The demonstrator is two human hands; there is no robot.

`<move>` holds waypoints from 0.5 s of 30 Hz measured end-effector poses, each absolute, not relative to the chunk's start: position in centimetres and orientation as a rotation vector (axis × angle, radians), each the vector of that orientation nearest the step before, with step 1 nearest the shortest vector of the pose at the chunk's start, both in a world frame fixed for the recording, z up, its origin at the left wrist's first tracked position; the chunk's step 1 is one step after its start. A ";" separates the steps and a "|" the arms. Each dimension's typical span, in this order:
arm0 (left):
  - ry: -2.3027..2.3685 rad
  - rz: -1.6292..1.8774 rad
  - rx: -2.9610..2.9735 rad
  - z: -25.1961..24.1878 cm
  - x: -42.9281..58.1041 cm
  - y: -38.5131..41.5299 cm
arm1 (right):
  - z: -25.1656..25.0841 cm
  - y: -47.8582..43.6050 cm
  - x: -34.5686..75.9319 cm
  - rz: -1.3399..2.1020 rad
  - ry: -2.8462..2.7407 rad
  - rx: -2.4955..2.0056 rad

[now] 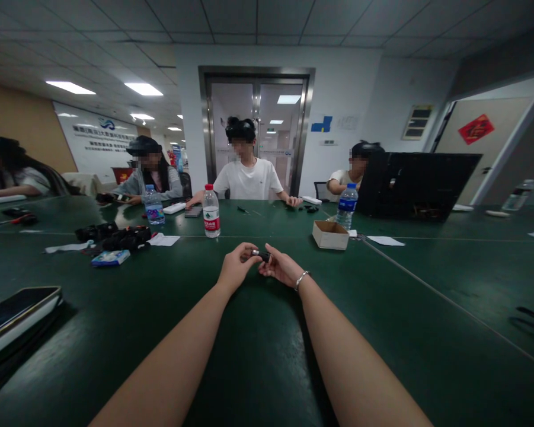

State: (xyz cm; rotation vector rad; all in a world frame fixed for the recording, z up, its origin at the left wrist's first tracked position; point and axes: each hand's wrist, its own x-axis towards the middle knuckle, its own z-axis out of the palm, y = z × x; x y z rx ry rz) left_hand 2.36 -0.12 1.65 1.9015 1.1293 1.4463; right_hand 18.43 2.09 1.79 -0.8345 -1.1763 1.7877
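Observation:
Both my arms reach forward over the dark green table [267, 356]. My left hand [236, 265] and my right hand [281, 267] meet above the table's middle, and their fingers pinch a small dark object with a silvery end [261, 255] between them. Too small to name. My right wrist wears a thin silver bracelet [301, 277]. Just beyond the hands stand a water bottle with a red label [211, 212] and a small open cardboard box [330, 234].
Several people sit at the far and left sides. A blue-labelled bottle [346, 206], an open black case [415, 185], black gear [115, 236], papers [386, 241] and another bottle [153, 205] lie on the table. A phone on a white device [13, 317] sits at my near left.

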 end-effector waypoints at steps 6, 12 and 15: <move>0.957 1.448 1.737 1.0 2.4 0.9 | 1.6 1.9 18.5 1.790 -1.218 -0.773; 0.979 1.326 1.783 0.2 2.4 1.5 | 1.4 2.1 18.1 1.739 -1.266 -0.819; 1.138 1.363 1.856 -0.2 2.2 1.7 | 1.6 1.9 17.9 1.709 -1.247 -0.818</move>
